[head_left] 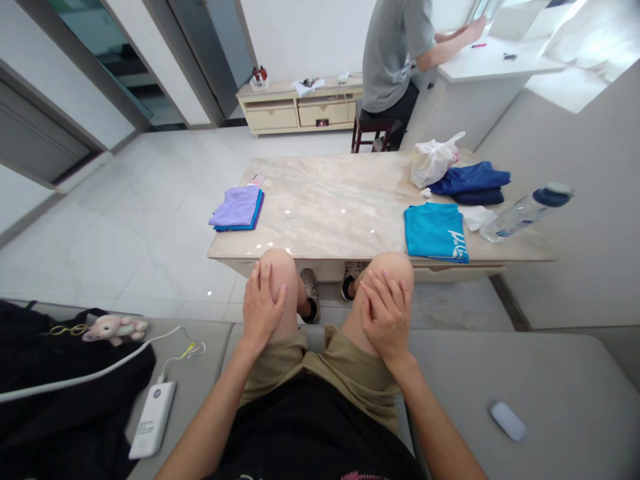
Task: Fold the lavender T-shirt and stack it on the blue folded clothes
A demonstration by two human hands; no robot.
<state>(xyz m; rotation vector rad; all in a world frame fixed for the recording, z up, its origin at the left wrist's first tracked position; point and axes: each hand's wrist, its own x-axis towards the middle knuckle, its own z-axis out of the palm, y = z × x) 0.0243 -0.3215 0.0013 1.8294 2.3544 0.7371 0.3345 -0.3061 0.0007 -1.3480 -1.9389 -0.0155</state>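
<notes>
Marble table (340,207) — near edge hidden by knees; left hand (261,308) and right hand (386,315) laid flat, fingers loosely together, pointing tableward.

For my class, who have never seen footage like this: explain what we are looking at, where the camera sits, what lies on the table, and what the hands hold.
There is no machine: one camera, worn on a seated person's head, looks down at their bare hands. The left hand rests on the left knee and the right hand on the right knee; both are open and hold nothing. Ahead stands a marble table. On it lie a folded purple stack, a folded teal shirt, folded navy clothes, a white plastic bag and a water bottle on its side. Another person works at a counter behind.
</notes>
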